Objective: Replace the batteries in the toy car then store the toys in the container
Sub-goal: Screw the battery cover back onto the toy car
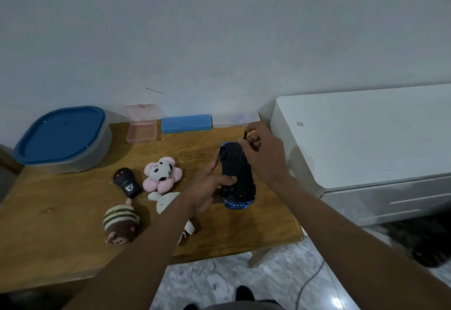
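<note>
A blue toy car point(235, 163) lies upside down at the right of the wooden table point(61, 224), its black underside facing up. My left hand point(210, 187) grips it from the left, thumb pressed on the underside. My right hand point(262, 148) is above the car's far end, fingers pinched on a thin dark screwdriver point(244, 135) that points down at the underside. A grey container with a blue lid point(61, 136) stands at the far left. Soft toys lie to the left of the car: a pink flower panda point(161, 174), a white plush point(164, 201) partly under my left forearm, and a striped monkey point(120, 223).
A black remote control point(127, 181) lies beside the plush toys. A pink translucent box point(142, 129) and a blue box point(186, 123) stand against the wall. A white cabinet point(366, 138) adjoins the table on the right. Marble floor and a cable lie below the table's front edge.
</note>
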Demonstrator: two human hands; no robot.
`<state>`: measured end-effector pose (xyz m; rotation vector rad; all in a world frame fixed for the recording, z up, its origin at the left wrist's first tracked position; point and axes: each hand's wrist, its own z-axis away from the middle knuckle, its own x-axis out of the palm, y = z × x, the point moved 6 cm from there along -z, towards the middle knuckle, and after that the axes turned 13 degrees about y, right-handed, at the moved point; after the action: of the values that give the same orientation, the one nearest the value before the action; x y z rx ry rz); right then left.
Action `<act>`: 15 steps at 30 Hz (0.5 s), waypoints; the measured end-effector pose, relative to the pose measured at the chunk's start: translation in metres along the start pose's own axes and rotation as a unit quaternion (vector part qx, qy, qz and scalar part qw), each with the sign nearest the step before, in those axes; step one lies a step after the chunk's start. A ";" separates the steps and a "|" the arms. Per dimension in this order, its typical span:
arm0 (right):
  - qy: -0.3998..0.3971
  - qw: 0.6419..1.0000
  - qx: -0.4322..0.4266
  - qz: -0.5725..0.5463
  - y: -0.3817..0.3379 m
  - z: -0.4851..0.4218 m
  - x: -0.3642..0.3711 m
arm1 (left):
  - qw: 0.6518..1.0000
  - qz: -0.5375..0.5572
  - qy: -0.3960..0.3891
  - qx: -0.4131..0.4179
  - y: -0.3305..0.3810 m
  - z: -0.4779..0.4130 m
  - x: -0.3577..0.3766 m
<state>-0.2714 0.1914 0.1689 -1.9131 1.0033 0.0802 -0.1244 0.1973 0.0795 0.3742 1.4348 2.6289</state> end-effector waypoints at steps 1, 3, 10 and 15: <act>0.005 1.000 0.010 -0.002 0.002 0.001 -0.002 | 1.000 -0.002 0.000 -0.004 -0.003 0.000 0.000; 0.017 0.999 0.028 -0.006 0.007 0.002 -0.006 | 1.000 0.000 0.003 -0.011 -0.009 -0.001 0.001; 0.025 0.997 0.077 -0.002 0.024 0.010 -0.016 | 1.000 0.016 0.019 -0.019 -0.026 -0.004 0.003; 0.012 0.996 0.087 0.013 0.035 0.017 -0.020 | 0.999 0.014 0.037 -0.034 -0.041 -0.008 0.000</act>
<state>-0.3022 0.2092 0.1435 -1.7454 1.0188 -0.0154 -0.1268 0.2135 0.0408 0.2966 1.3651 2.7334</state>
